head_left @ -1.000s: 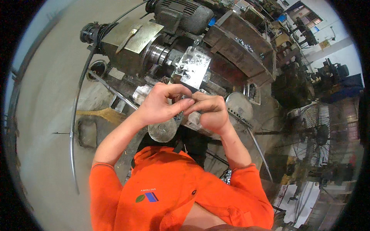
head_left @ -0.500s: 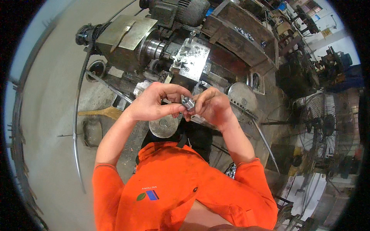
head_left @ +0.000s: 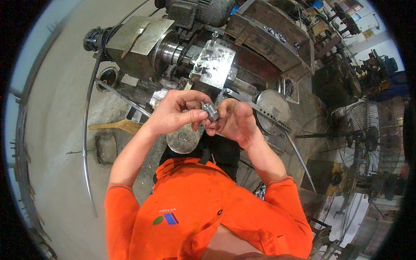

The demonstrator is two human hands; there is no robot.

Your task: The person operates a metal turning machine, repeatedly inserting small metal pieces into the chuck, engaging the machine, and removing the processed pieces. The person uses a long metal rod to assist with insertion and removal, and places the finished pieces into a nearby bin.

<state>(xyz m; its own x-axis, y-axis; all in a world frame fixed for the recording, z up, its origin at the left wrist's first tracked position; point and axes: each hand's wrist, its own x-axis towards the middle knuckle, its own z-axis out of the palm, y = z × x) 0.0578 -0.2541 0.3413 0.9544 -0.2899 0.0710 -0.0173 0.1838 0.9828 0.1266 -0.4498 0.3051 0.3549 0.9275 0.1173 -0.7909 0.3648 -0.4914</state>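
A small, shiny, round metal part with a stepped shape (head_left: 211, 111) sits between my two hands, in front of the machine. My left hand (head_left: 175, 113) pinches it from the left between thumb and fingers. From the right, my right hand (head_left: 238, 121) has its fingertips on the part, its palm partly turned up. The fingers hide the lower side of the part. Just beyond the hands is the lathe-like machine's bright metal tool block (head_left: 216, 65), with a round chuck (head_left: 172, 53) to its left.
Below my hands is a round metal disc (head_left: 183, 139), and another disc (head_left: 273, 106) lies to the right. A straw broom (head_left: 121, 125) and a long bar (head_left: 123, 99) are at left. A rusty metal trough (head_left: 268, 39) stands behind; a large fan (head_left: 364, 141) is far right.
The metal part has turned in my fingers and now shows more of its stepped side. My right hand has rolled outward, showing more palm, and its fingers have loosened slightly.
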